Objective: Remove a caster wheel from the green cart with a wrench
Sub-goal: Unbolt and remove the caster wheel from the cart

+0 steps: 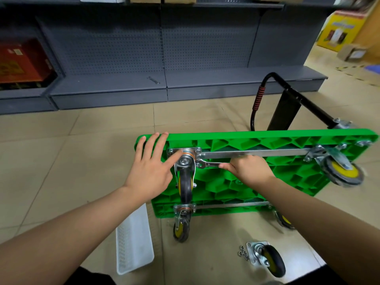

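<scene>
The green cart (257, 182) lies upside down on the floor, its ribbed underside facing up. A caster wheel (185, 182) with a black tyre and yellow hub stands bolted at the cart's far left corner. My left hand (151, 164) lies flat with straight fingers on that corner, the thumb touching the caster's mounting plate. My right hand (249, 168) grips the handle of a silver wrench (207, 164), whose open jaw sits on a bolt at the plate's right edge. Other casters stay on the cart at the near left (181, 225) and far right (340, 168).
A loose caster (267, 257) lies on the floor near several nuts (243, 253). A white perforated basket (133, 241) sits at the cart's near left. The cart's black handle (285, 103) extends behind. Grey shelving (144, 85) holds another wrench (153, 80).
</scene>
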